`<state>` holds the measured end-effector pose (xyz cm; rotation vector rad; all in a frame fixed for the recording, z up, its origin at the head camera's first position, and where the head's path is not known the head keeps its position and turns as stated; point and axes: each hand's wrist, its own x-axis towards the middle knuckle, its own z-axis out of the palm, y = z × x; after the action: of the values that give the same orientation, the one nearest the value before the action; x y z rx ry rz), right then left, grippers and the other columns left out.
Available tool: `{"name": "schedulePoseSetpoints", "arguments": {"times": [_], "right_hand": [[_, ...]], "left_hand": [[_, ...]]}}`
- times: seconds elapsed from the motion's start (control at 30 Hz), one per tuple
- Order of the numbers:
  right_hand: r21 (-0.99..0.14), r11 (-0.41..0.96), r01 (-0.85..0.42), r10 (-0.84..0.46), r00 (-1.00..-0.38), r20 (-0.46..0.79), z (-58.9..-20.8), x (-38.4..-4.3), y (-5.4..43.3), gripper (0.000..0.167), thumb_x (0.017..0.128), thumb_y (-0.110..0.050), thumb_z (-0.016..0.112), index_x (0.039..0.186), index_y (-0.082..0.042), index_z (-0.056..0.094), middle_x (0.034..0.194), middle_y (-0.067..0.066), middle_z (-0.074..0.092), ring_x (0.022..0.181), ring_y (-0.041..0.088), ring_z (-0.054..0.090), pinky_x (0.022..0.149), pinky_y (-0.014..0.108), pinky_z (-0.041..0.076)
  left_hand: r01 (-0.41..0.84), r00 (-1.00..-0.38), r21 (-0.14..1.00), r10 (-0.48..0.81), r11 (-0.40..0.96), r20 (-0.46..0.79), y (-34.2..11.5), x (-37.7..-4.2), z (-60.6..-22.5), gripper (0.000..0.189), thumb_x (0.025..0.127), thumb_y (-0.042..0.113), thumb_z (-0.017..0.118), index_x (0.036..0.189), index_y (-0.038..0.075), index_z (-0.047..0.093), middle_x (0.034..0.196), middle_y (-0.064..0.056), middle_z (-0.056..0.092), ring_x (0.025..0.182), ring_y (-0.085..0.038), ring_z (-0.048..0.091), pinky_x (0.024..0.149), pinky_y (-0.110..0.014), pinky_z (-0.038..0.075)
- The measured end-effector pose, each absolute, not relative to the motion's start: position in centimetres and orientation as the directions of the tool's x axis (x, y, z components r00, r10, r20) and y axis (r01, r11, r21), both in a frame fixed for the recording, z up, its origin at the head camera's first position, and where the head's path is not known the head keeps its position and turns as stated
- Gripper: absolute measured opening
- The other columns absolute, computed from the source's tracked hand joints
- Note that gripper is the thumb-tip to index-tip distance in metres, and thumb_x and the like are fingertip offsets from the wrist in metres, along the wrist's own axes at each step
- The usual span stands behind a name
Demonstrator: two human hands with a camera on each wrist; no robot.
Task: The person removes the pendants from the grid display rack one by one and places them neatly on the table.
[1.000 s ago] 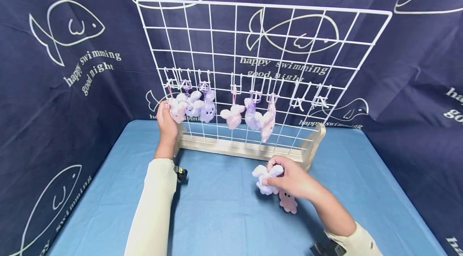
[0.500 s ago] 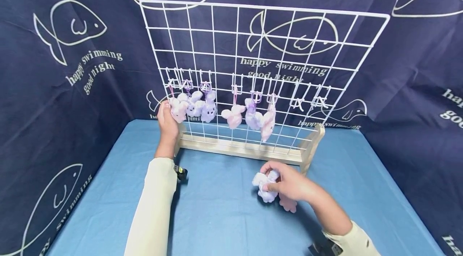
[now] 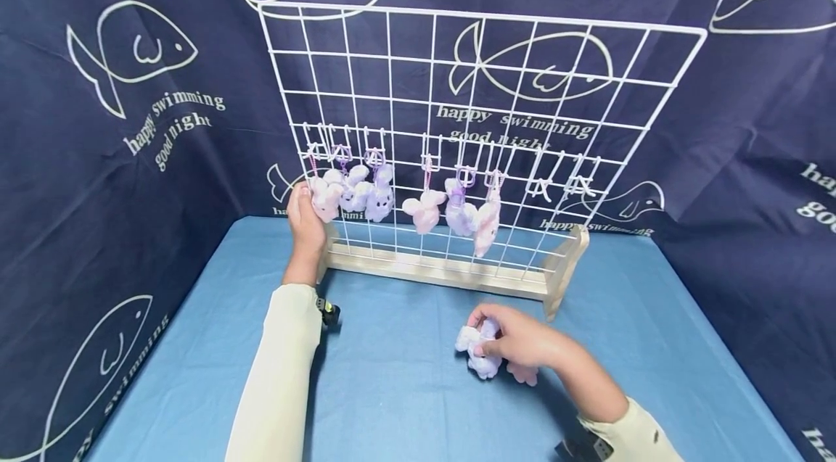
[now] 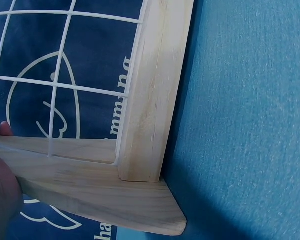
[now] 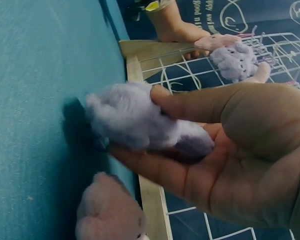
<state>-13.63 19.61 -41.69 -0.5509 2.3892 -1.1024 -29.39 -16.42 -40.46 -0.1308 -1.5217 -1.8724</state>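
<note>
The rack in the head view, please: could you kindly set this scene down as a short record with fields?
Left hand: grips the rack by its left edge
Right hand: holds a purple plush
Loose pink plush: partly hidden by right hand
Hanging plushes: six; from left, pink, purple, purple, pink, purple, pink
Bare hooks: two, toward the right

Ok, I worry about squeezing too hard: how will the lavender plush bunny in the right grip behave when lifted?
The lavender plush bunny probably squashes rather than breaks, given its padded-looking, fuzzy body. It's likely light, being small enough for the right grip to pinch. That fuzz should resist slipping.
</note>
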Motion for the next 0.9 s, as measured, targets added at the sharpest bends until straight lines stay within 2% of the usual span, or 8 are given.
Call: {"name": "schedulePoseSetpoints", "arguments": {"times": [0.07, 0.2, 0.43, 0.67, 0.9], "right_hand": [[-0.782, 0.608, -0.138, -0.506, -0.826, -0.248, -41.8, -13.5, 19.5, 0.024, 0.096, -0.009, 0.074, 0.115, -0.009, 0.060, 0.084, 0.008, 0.062, 0.056, 0.018, 0.062, 0.050, 0.032, 0.053], [-0.765, 0.629, -0.136, -0.476, -0.846, -0.241, -42.2, -13.5, 19.4, 0.021, 0.096, -0.007, 0.072, 0.113, -0.007, 0.060, 0.081, 0.008, 0.062, 0.051, 0.018, 0.061, 0.046, 0.033, 0.053], [-0.702, 0.674, -0.229, -0.465, -0.870, -0.162, -43.0, -13.8, 19.7, 0.019, 0.093, -0.009, 0.075, 0.110, -0.008, 0.068, 0.089, 0.004, 0.067, 0.073, 0.012, 0.063, 0.066, 0.027, 0.052], [-0.692, 0.678, -0.247, -0.476, -0.865, -0.157, -43.2, -13.9, 19.8, 0.016, 0.095, -0.011, 0.074, 0.110, -0.007, 0.069, 0.085, 0.001, 0.067, 0.072, 0.008, 0.060, 0.067, 0.025, 0.051], [-0.672, 0.687, -0.277, -0.506, -0.846, -0.168, -43.0, -14.0, 19.9, 0.011, 0.102, -0.008, 0.061, 0.110, -0.010, 0.068, 0.091, 0.001, 0.068, 0.080, 0.009, 0.061, 0.075, 0.027, 0.050]], "left_hand": [[0.573, -0.739, 0.819, -0.457, -0.039, 0.495, -16.5, -29.3, -40.4, 0.032, 0.105, 0.005, 0.035, 0.099, 0.015, 0.065, 0.091, 0.013, 0.060, 0.086, -0.002, 0.056, 0.077, -0.016, 0.047], [0.568, -0.740, 0.822, -0.454, -0.025, 0.497, -16.6, -29.2, -40.4, 0.032, 0.105, 0.005, 0.035, 0.100, 0.013, 0.065, 0.090, 0.013, 0.061, 0.086, -0.002, 0.056, 0.077, -0.016, 0.047], [0.570, -0.755, 0.819, -0.430, -0.057, 0.496, -16.4, -29.2, -40.3, 0.034, 0.106, 0.005, 0.034, 0.098, 0.019, 0.064, 0.090, 0.012, 0.060, 0.086, -0.003, 0.056, 0.077, -0.016, 0.048], [0.583, -0.750, 0.810, -0.431, -0.070, 0.502, -16.3, -29.3, -40.2, 0.035, 0.105, 0.005, 0.033, 0.095, 0.022, 0.062, 0.090, 0.011, 0.059, 0.086, -0.003, 0.055, 0.076, -0.016, 0.047], [0.591, -0.740, 0.804, -0.437, -0.061, 0.511, -16.4, -29.4, -40.4, 0.035, 0.105, 0.004, 0.034, 0.095, 0.021, 0.062, 0.089, 0.012, 0.059, 0.086, -0.003, 0.055, 0.076, -0.017, 0.047]]}}
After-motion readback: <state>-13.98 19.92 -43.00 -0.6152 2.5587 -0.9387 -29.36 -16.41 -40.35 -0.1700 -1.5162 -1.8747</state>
